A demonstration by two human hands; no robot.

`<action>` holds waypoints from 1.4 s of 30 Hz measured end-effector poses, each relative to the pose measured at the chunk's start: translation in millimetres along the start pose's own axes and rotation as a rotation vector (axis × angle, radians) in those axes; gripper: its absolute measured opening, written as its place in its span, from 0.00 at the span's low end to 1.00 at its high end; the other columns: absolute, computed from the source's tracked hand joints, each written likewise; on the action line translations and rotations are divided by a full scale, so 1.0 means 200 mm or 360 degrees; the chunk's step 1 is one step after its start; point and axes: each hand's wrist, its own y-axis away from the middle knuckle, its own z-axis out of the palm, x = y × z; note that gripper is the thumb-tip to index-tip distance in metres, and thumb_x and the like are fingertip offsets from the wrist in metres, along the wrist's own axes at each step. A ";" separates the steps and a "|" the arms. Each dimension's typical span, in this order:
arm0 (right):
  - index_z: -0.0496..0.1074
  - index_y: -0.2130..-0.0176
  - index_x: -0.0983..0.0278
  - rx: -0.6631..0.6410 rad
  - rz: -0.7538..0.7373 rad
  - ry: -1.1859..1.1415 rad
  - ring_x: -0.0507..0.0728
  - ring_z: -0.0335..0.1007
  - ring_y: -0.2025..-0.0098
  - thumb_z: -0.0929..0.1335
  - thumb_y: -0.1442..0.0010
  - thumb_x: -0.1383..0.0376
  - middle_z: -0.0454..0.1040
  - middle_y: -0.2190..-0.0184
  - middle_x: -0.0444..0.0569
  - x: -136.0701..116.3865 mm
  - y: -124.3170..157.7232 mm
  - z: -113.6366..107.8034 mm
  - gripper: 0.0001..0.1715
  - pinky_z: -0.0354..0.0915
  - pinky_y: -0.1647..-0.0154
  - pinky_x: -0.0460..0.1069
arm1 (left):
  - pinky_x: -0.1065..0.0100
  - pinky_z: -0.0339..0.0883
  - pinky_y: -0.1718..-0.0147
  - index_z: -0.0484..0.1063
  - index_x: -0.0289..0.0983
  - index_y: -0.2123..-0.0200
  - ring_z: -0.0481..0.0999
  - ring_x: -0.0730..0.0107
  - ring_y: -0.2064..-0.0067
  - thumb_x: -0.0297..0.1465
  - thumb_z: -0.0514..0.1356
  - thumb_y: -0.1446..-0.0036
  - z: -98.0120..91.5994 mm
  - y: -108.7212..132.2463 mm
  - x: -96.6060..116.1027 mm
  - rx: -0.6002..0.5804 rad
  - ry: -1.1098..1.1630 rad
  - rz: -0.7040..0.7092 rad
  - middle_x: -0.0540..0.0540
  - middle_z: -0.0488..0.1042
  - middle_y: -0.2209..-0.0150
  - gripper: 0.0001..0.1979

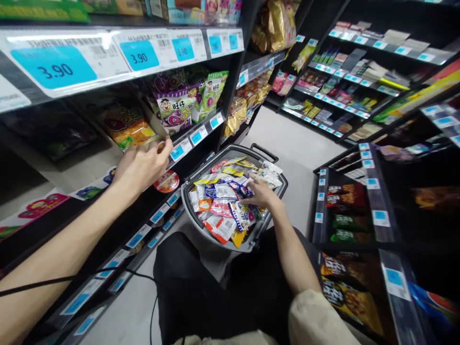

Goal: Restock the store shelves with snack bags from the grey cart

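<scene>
At the left shelf, my left hand [143,163] is curled over the front edge of an open display box [104,153]. A yellow-orange candy bag [125,124] stands in that box, just beyond my fingers. Purple candy bags [175,112] and green candy bags [212,93] sit to the right of it. Low in front of me, my right hand [264,194] reaches into a grey basket [190,211] heaped with mixed snack packets. Its fingers bend around a blue-and-white candy packet [241,186]; the fingertips are partly hidden among the packets.
The basket's handle [266,152] lies folded outward at its far side. A round orange-red lid [166,181] shows beside the left shelf. Shelves with snack bags [347,194] line the right side. A black cable [125,272] crosses near my left arm. Pale floor [287,143] runs between the shelves.
</scene>
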 end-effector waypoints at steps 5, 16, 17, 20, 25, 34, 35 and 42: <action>0.73 0.46 0.67 -0.0116 0.0025 0.0029 0.65 0.75 0.49 0.77 0.48 0.66 0.74 0.45 0.63 0.07 -0.04 0.07 0.30 0.67 0.48 0.52 | 0.53 0.73 0.59 0.56 0.31 0.30 0.81 0.44 0.59 0.31 0.44 0.31 -0.01 0.00 0.00 -0.0008 -0.0023 -0.0021 0.26 0.76 0.54 0.29; 0.76 0.46 0.70 0.0527 0.0289 -0.0162 0.68 0.79 0.56 0.62 0.37 0.67 0.82 0.58 0.62 0.18 -0.13 -0.02 0.24 0.70 0.56 0.56 | 0.57 0.72 0.61 0.59 0.31 0.31 0.81 0.49 0.61 0.29 0.44 0.30 -0.04 0.01 0.01 -0.0018 -0.0165 0.0005 0.30 0.77 0.54 0.27; 0.76 0.46 0.70 0.0728 0.0363 -0.0246 0.69 0.80 0.56 0.61 0.37 0.67 0.82 0.59 0.63 0.19 -0.14 -0.03 0.25 0.71 0.55 0.58 | 0.57 0.72 0.61 0.59 0.31 0.31 0.81 0.50 0.61 0.29 0.44 0.30 -0.04 0.01 0.01 -0.0011 -0.0169 0.0011 0.30 0.77 0.54 0.26; 0.79 0.49 0.66 0.1456 0.0434 -0.0756 0.70 0.80 0.57 0.65 0.38 0.59 0.82 0.61 0.60 0.19 -0.14 -0.06 0.23 0.73 0.53 0.62 | 0.58 0.72 0.62 0.59 0.31 0.31 0.81 0.51 0.61 0.28 0.44 0.30 -0.04 0.01 0.01 -0.0003 -0.0161 0.0006 0.30 0.76 0.53 0.26; 0.79 0.54 0.59 0.1567 0.0422 -0.2290 0.60 0.75 0.77 0.81 0.61 0.50 0.76 0.76 0.44 0.06 -0.15 -0.07 0.35 0.75 0.76 0.55 | 0.58 0.73 0.61 0.57 0.33 0.31 0.81 0.52 0.59 0.27 0.44 0.30 -0.03 0.01 0.00 -0.0028 -0.0127 -0.0007 0.30 0.76 0.51 0.26; 0.80 0.59 0.62 0.0945 0.0174 -0.2633 0.55 0.75 0.76 0.84 0.65 0.53 0.77 0.77 0.43 -0.15 -0.13 -0.08 0.34 0.73 0.74 0.49 | 0.56 0.72 0.60 0.57 0.31 0.30 0.81 0.48 0.58 0.28 0.43 0.30 -0.05 0.01 0.01 -0.0051 -0.0049 -0.0003 0.27 0.76 0.51 0.27; 0.80 0.59 0.62 0.0944 0.0146 -0.2598 0.54 0.75 0.75 0.84 0.64 0.53 0.78 0.76 0.43 -0.15 -0.13 -0.07 0.33 0.72 0.73 0.48 | 0.56 0.72 0.60 0.57 0.31 0.31 0.81 0.47 0.58 0.29 0.42 0.30 -0.05 0.00 0.01 -0.0045 -0.0035 -0.0003 0.27 0.76 0.51 0.27; 0.79 0.56 0.59 0.0886 0.0028 -0.2451 0.56 0.76 0.70 0.81 0.55 0.48 0.80 0.71 0.44 -0.16 -0.12 -0.04 0.30 0.73 0.67 0.51 | 0.51 0.71 0.56 0.54 0.32 0.28 0.81 0.43 0.57 0.33 0.44 0.31 0.00 0.00 -0.01 -0.0044 0.0121 -0.0063 0.27 0.76 0.53 0.30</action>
